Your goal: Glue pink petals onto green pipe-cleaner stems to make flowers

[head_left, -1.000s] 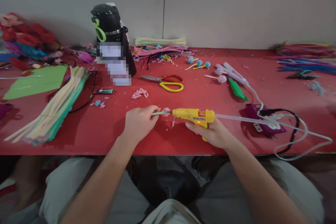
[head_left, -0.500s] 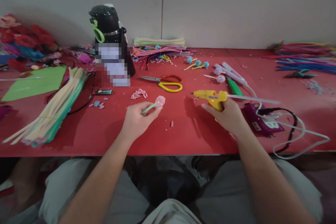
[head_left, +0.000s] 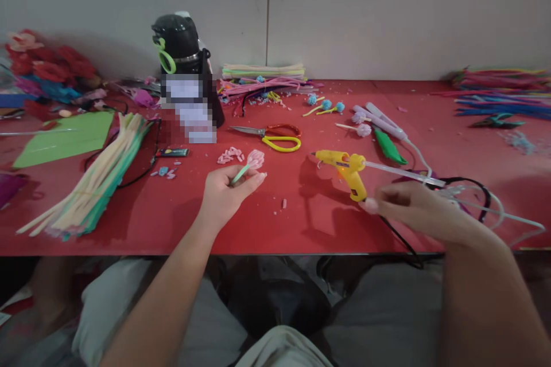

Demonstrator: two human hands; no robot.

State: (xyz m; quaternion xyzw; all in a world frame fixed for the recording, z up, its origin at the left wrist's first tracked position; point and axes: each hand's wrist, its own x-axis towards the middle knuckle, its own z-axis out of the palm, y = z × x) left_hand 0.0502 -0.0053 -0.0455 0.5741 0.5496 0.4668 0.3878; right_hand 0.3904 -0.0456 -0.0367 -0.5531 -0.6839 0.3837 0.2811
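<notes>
My left hand [head_left: 226, 192] is closed around the pale green stem of a small pink fuzzy flower [head_left: 255, 159], its head sticking up beyond the fingers. Just behind it lies a pile of short pink pipe-cleaner pieces [head_left: 230, 155]. A yellow glue gun [head_left: 340, 163] with a clear glue stick in its back points left, a small orange light showing on its side. My right hand [head_left: 413, 206] is off the grip, fingers parted and somewhat blurred, thumb tip beside the foot of the handle where the black cord comes out.
Scissors [head_left: 279, 137] lie behind the glue gun. A black bottle [head_left: 185, 51] stands at the back left, by a bundle of cream and green pipe cleaners [head_left: 99, 178]. Finished blue pompom stems [head_left: 326, 105] and a lilac corded tool [head_left: 383, 120] lie at the back right.
My right hand has let go of the glue gun's grip and moved right and down. The flower in my left hand has tilted more upright and shifted slightly left.
</notes>
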